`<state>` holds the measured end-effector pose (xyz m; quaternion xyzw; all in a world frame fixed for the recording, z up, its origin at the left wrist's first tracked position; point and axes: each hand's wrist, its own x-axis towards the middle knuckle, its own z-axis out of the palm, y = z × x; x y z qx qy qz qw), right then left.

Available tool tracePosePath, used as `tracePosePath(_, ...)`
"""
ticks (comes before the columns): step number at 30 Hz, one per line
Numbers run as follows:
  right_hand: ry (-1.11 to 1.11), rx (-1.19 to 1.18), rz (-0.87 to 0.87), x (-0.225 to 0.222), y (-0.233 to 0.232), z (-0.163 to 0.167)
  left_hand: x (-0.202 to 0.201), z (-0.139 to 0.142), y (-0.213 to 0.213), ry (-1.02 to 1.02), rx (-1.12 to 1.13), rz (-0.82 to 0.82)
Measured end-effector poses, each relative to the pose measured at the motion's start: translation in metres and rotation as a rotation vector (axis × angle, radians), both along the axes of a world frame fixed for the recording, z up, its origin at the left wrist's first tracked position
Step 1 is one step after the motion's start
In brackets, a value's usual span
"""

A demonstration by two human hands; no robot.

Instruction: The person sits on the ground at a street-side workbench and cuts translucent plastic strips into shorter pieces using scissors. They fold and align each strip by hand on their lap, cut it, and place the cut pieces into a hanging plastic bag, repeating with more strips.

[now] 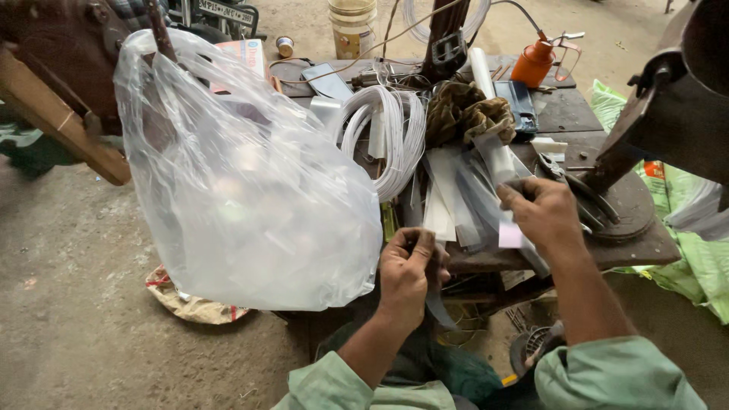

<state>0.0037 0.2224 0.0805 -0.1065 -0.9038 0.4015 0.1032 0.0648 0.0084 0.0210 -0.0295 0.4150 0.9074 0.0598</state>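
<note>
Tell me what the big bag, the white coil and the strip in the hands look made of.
Big bag: thin clear plastic film, glossy, crinkled. White coil: probably plastic-coated wire or cord, smooth loops. Strip in right hand: likely translucent plastic, flexible.

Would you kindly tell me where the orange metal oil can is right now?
In the head view, the orange metal oil can stands at the dark workbench's far right edge, behind the crumpled brown rag.

Dusty concrete floor (68,304), cluttered dark workbench (562,114), daylight
</note>
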Motion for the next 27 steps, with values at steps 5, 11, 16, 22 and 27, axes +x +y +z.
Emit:
tracePosePath(5, 0.414, 0.476, 0.186, -0.064, -0.066, 0.037, 0.008, -0.007, -0.020, -0.032, 0.030, -0.088)
tracePosePath(11, 0.873, 0.573, 0.581, -0.136, -0.191, 0.070, 0.005, -0.005, -0.037, -0.053, 0.035, -0.207)
tracePosePath(16, 0.935, 0.652, 0.668, -0.162, -0.220, 0.082, -0.022, -0.005, -0.047, -0.031, 0.016, -0.158)
tracePosePath(22, 1.062, 0.566, 0.407, -0.124, -0.150, 0.137, -0.042, -0.012, -0.058, -0.090, 0.041, -0.106)
tracePosePath(27, 1.109, 0.536, 0.227, -0.023, -0.083, 0.169, -0.040, -0.008, -0.058, -0.085, 0.025, -0.073)
